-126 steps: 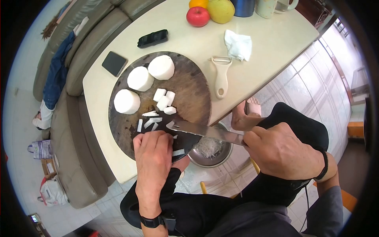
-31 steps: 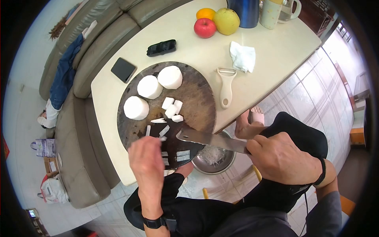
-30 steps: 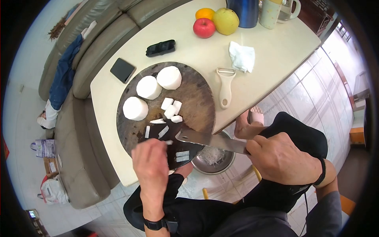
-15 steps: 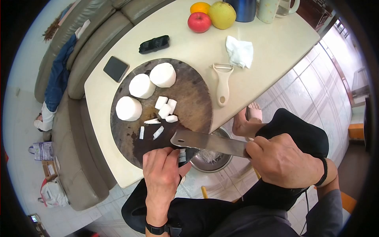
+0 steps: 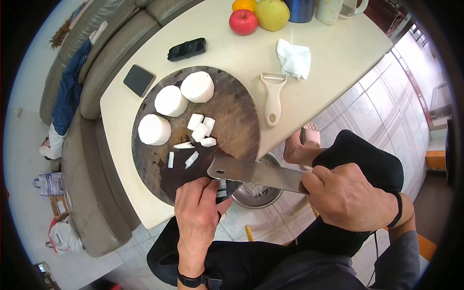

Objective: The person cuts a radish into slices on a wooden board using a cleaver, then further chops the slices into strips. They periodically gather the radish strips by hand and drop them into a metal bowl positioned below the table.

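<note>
My right hand point(image 5: 345, 195) is wrapped around the handle of a cleaver point(image 5: 256, 175), its broad blade pointing left over the near edge of a round wooden chopping board point(image 5: 232, 111). Bent fingers of my left hand point(image 5: 195, 205) press on a white radish piece point(image 5: 222, 184) under the blade's tip, partly hidden by the fingers and blade. Farther back on the board stand three thick radish rounds point(image 5: 154, 129). Several small radish chunks point(image 5: 199, 131) and thin strips point(image 5: 191, 159) lie between them and the blade.
Below the board edge sits a metal bowl point(image 5: 263, 198) with white shreds. A peeler point(image 5: 273, 99), a white cloth point(image 5: 294, 59), a phone-like dark slab point(image 5: 139, 80), a black packet point(image 5: 187, 49), and an apple point(image 5: 243, 22) are on the table. Someone lies on the sofa point(image 5: 99, 193).
The view has shifted slightly. By my left fingertips, the white pieces look a little more separated under the cleaver. Both hands keep nearly the same place and grip.
</note>
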`<state>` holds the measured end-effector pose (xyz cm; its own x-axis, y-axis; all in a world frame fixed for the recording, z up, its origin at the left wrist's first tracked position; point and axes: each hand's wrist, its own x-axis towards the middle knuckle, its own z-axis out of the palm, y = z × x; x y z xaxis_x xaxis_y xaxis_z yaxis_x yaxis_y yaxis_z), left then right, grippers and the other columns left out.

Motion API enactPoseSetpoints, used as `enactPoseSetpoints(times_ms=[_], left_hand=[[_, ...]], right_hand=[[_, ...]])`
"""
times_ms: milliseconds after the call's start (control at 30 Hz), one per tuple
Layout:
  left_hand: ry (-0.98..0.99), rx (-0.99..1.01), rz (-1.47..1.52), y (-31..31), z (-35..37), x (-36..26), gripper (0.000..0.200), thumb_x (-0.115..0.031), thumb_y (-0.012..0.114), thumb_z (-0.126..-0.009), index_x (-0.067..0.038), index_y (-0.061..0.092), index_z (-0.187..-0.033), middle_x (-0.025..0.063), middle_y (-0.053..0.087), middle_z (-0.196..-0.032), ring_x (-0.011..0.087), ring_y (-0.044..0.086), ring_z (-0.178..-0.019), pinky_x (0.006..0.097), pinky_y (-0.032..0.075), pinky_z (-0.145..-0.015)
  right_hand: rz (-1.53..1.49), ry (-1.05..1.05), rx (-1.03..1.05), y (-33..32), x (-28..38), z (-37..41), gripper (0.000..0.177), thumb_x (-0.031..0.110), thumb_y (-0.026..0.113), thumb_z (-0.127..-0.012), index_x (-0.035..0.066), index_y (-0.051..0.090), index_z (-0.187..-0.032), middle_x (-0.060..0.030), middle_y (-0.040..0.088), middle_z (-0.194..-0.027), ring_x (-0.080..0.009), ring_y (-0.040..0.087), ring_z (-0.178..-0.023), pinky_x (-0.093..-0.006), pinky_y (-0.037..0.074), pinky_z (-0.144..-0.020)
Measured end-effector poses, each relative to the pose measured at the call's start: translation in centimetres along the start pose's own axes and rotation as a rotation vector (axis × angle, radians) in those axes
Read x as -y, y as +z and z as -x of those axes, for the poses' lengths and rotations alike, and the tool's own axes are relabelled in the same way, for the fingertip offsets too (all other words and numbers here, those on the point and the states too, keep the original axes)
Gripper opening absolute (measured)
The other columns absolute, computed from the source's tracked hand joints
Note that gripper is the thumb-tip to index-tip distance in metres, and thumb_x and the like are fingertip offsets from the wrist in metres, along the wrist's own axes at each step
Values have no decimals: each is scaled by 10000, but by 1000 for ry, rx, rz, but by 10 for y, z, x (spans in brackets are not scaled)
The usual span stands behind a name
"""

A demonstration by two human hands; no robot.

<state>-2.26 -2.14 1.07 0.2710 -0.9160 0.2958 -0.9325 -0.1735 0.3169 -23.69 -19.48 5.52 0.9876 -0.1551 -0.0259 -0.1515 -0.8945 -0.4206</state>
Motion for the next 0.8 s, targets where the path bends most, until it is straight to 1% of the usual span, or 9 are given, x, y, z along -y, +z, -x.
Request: enactPoseSetpoints(times_ms=[400,467,500,567,600,667,700,733,800], left_hand=[[19,3,-39,0,0,-2,302,123,657,-671,20,669,-955,134,640,-925,320,607,-814,394,492,-702],[6,21,-47,1,6,2,485,-71,839,-595,29,664,-1035,125,642,-1019,286,615,-889,394,480,-773],[6,15,-45,-1,8,0,485,-71,839,-595,29,664,-1035,125,642,-1019,286,615,-889,394,480,-773],[19,-43,-79,-4,12,-8,494,-45,813,-648,54,644,-1103,164,635,-1086,324,611,-953,423,487,-819],[22,-48,-76,-2,15,-12,494,-45,813,-648,54,644,-1103,164,635,-1086,324,611,-953,423,487,-819],[59,18,-71,5,26,-23,487,-20,774,-697,73,623,-1150,195,618,-1126,369,593,-1002,447,489,-855],[33,47,-54,9,29,-26,419,-16,745,-746,80,623,-1136,208,603,-1166,398,581,-1037,469,484,-877],[30,42,-49,10,33,-26,419,-16,745,-746,80,623,-1136,208,603,-1166,398,581,-1037,469,484,-877],[-32,111,-11,13,40,-23,424,13,733,-772,70,591,-1167,228,583,-1193,423,582,-1038,481,481,-879]], right_hand=[[-11,11,12,1,-1,0,203,7,642,-664,-39,497,-799,-146,519,-698,-291,596,-563,-370,447,-450],[-18,10,13,0,-4,-1,205,8,644,-667,-42,497,-801,-147,518,-697,-292,596,-561,-369,448,-452],[-24,5,13,-2,-4,-2,207,9,646,-669,-45,497,-803,-148,517,-696,-293,597,-560,-368,448,-453],[-21,-3,19,-10,-4,-5,207,16,646,-673,-44,500,-806,-148,518,-698,-292,595,-556,-367,454,-459],[-21,-7,25,-13,-3,-7,206,23,645,-677,-44,502,-809,-148,518,-699,-291,593,-553,-365,460,-464],[-10,-39,-2,-17,1,-12,215,36,648,-675,-43,508,-818,-143,518,-698,-281,593,-549,-360,463,-466],[-3,-77,-32,-19,2,-15,224,48,650,-673,-42,515,-827,-138,517,-697,-270,593,-545,-354,466,-468],[3,-78,-27,-22,4,-18,224,48,650,-673,-42,515,-827,-138,517,-697,-270,593,-545,-354,466,-468],[102,-192,41,-24,8,-24,247,89,651,-673,-51,533,-839,-112,503,-683,-228,593,-543,-337,462,-460]])
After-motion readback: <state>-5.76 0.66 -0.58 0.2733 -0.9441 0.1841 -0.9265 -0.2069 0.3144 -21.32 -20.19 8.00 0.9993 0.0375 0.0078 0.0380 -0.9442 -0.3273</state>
